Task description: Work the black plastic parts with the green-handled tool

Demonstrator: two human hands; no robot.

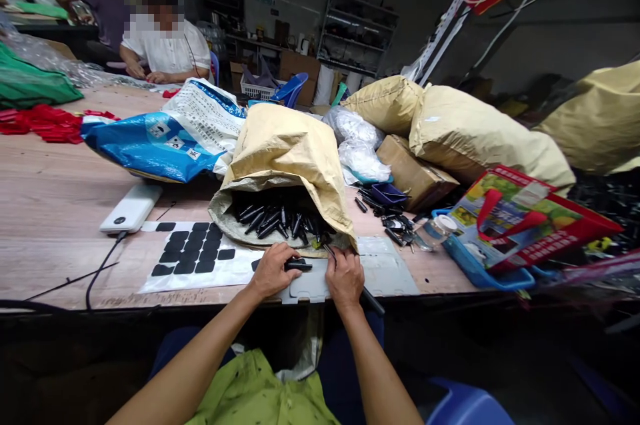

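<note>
Two bare hands showed in the head view, near the tabletop's (195,197) front edge. The left hand's (271,270) fingers were clamped on a black tube (300,266), which lay just in front of an open sack (285,148) of similar tubes (273,218). The right hand's (346,276) fingers were pinched on a thin rod (329,250); its lower part was hidden. Good work here probably called for steadying the tube low over the grey sheet (393,268) and keeping the rod's tip clear of the left fingers.

Forearms (213,345) extended (both bare), left hand (271,270) near right hand (345,277), fingers (284,253) curled
</note>
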